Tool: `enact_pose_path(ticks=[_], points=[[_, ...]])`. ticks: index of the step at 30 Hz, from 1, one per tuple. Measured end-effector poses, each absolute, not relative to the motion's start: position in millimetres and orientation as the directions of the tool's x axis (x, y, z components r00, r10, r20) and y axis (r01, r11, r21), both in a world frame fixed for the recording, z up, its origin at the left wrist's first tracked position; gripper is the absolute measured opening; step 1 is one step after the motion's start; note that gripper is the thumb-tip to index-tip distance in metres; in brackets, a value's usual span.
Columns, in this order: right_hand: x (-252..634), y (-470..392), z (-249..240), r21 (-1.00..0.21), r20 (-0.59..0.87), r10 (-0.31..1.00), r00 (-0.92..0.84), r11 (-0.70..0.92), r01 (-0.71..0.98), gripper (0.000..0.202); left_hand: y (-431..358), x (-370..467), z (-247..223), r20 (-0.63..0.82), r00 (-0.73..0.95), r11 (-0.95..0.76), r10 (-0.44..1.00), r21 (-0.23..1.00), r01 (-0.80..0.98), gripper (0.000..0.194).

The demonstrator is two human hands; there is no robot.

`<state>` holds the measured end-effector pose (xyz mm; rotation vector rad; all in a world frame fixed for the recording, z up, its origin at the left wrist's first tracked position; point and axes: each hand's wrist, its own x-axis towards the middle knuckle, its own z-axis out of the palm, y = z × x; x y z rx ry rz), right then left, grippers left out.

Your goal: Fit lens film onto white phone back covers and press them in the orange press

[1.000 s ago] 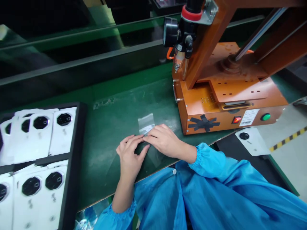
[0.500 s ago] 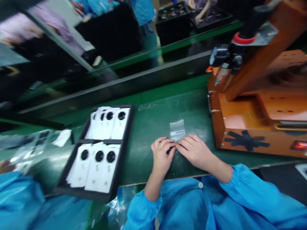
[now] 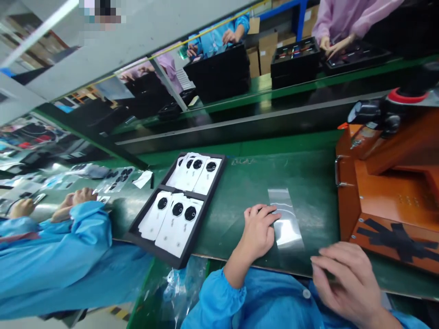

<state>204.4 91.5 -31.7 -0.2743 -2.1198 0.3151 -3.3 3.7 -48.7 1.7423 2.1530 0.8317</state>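
A clear plastic film strip (image 3: 286,224) lies flat on the green work surface in front of me, shiny with reflections. At its left edge rests my left hand (image 3: 259,230), palm down, the fingers laid out with their tips on or beside the film. A small dark patch shows by those fingertips; whether it is a thing or a shadow I cannot make out. My right hand (image 3: 346,278) is raised near the table's front edge, right of the film and apart from it. Its fingers are curved, with a gap between thumb and fingers, and nothing visible is held there.
Left of my hands stands a black two-part tray (image 3: 183,260) of white cards with dark round pieces. An orange machine (image 3: 380,192) with black tape borders the right. A co-worker's blue sleeve (image 3: 85,224) is at far left. Other people work beyond the rail.
My hands, together at the film's near end before, are now apart. The right hand has moved right and toward me. More of the film's length is uncovered. The view has shifted.
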Motion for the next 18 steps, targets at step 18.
enact_pose_path(ticks=[18], points=[[188, 98, -65, -0.652, 0.683, 0.565, -0.462, 0.757, -0.038, 0.013, -176, -237, 10, -0.305, -0.890, 0.935, 0.340, 0.209, 0.286, 0.036]])
